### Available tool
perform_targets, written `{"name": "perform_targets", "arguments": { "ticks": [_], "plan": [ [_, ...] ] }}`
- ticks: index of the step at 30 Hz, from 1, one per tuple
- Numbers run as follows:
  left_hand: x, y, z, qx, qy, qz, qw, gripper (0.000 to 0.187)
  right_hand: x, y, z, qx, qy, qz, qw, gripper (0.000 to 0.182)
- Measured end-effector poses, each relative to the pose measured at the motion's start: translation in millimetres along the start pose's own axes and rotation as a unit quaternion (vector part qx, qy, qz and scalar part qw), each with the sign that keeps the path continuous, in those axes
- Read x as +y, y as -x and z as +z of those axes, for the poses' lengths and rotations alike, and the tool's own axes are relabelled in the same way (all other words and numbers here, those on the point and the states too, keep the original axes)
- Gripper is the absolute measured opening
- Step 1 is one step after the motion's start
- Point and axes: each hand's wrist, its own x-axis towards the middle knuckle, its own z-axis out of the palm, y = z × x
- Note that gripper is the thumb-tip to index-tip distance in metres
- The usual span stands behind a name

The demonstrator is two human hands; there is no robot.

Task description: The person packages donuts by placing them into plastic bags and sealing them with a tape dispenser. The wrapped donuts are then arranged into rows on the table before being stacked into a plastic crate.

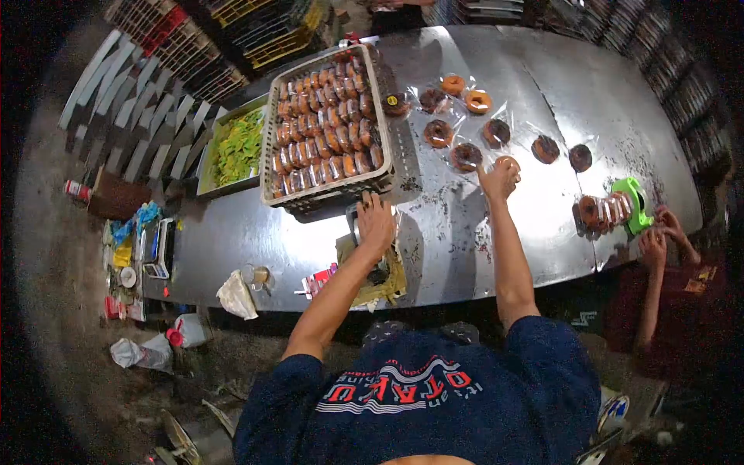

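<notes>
My right hand (497,184) curled at 1 bagged doughnut (508,163), hold unclear; likely light, soft, slippery, best cupped by its sides. Left hand (375,225) near crate (325,188), grip unclear.

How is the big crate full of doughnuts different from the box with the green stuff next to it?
The crate is bigger; the box is smaller. The crate holds wrapped doughnuts in neat rows, while the box holds green-and-yellow pieces in a loose heap. The crate has a pale rim with slots; the box's rim looks plain. Both are open on top.
</notes>
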Motion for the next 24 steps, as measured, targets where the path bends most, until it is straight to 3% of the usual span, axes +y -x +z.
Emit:
{"name": "perform_targets", "arguments": {
  "ticks": [1,2,3,4,5,8,10,11,14,15,16,17,18,19,20,21,22,24],
  "plan": [
    [-6.6,-0.6,17.9,0.04,-0.041,-0.004,0.998,0.05,5.5,-1.9,17.3,0.087,0.047,-0.034,0.994,0.078],
    [-8.5,-0.9,26.2,0.079,-0.082,-0.005,0.993,0.055,12.5,-14.0,27.9,0.048,0.041,-0.079,0.995,0.07],
    [-1.0,0.4,9.1,0.039,-0.071,-0.035,0.996,0.061,12.2,-23.5,21.8,0.01,0.035,-0.12,0.992,0.063],
    [1.3,2.3,8.2,0.063,-0.051,-0.028,0.996,0.065,13.9,-29.1,17.7,-0.028,0.03,-0.158,0.987,0.057],
    [4.1,8.1,9.0,0.084,-0.031,-0.021,0.996,0.069,16.0,-24.3,20.7,0.015,-0.097,-0.194,0.976,0.033],
    [24.2,19.4,-4.8,0.118,0.081,-0.012,0.99,0.088,-2.3,17.5,-34.5,0.059,-0.214,-0.352,0.909,0.021],
    [44.2,32.9,-40.4,0.097,0.204,-0.006,0.974,0.092,-15.2,48.3,-81.9,-0.064,-0.15,-0.38,0.911,0.014],
    [42.4,35.4,-35.0,0.146,0.26,0.056,0.953,0.096,-18.0,62.4,-101.7,-0.128,-0.129,-0.414,0.892,0.011],
    [45.8,44.1,-36.7,0.078,0.348,0.161,0.92,0.095,-24.4,106.3,-152.6,-0.294,-0.094,-0.494,0.813,0.009],
    [45.9,49.5,-30.5,-0.006,0.416,0.159,0.895,0.103,-26.4,120.8,-164.3,-0.271,-0.125,-0.54,0.787,0.01],
    [49.5,55.8,-41.8,-0.098,0.45,0.156,0.874,0.092,-25.6,132.6,-170.9,-0.246,-0.156,-0.584,0.758,0.012],
    [50.9,59.0,-54.6,-0.224,0.517,0.131,0.816,0.08,-22.0,139.0,-172.2,-0.205,-0.151,-0.626,0.737,0.018],
    [53.8,62.5,-67.5,-0.347,0.57,0.102,0.738,0.068,-17.2,146.9,-172.2,-0.183,-0.188,-0.589,0.765,0.021],
    [56.2,74.6,-60.0,-0.336,0.684,0.089,0.641,0.041,-12.1,155.4,-170.2,-0.158,-0.225,-0.548,0.79,0.025],
    [57.0,81.1,-49.0,-0.318,0.721,0.058,0.613,0.039,-6.1,164.0,-167.8,-0.132,-0.261,-0.506,0.811,0.029],
    [57.4,86.3,-36.3,-0.299,0.756,0.027,0.581,0.037,1.7,172.6,-164.7,-0.073,-0.288,-0.458,0.838,0.045],
    [59.4,91.4,-34.3,-0.277,0.789,-0.006,0.548,0.035,11.9,180.9,-161.5,-0.126,-0.302,-0.398,0.857,0.049],
    [62.4,99.1,-37.0,-0.181,0.764,-0.068,0.615,0.036,36.0,195.0,-150.4,-0.23,-0.326,-0.273,0.876,0.057]
  ]
}}
